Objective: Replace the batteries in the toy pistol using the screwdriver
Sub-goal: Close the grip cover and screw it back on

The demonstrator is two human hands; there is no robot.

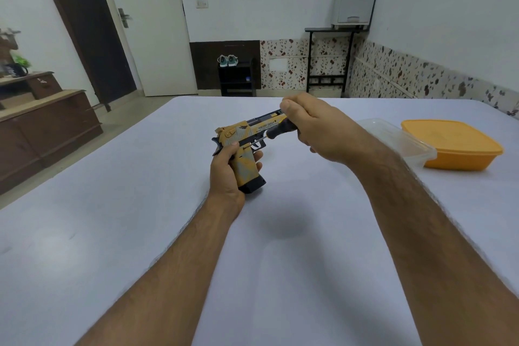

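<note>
The toy pistol is gripped by the left hand; the screwdriver, held by the right hand, is angled down-left onto its side.

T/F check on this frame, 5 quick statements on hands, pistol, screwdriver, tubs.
1. The left hand grips the toy pistol by its handle. True.
2. The right hand holds the screwdriver. True.
3. The pistol lies flat on the table. False: it is held up above it.
4. The orange tub sits left of the hands. False: it is on the right, beside a clear tub.
5. The screwdriver tip points at the pistol's side near the trigger. True.
</note>
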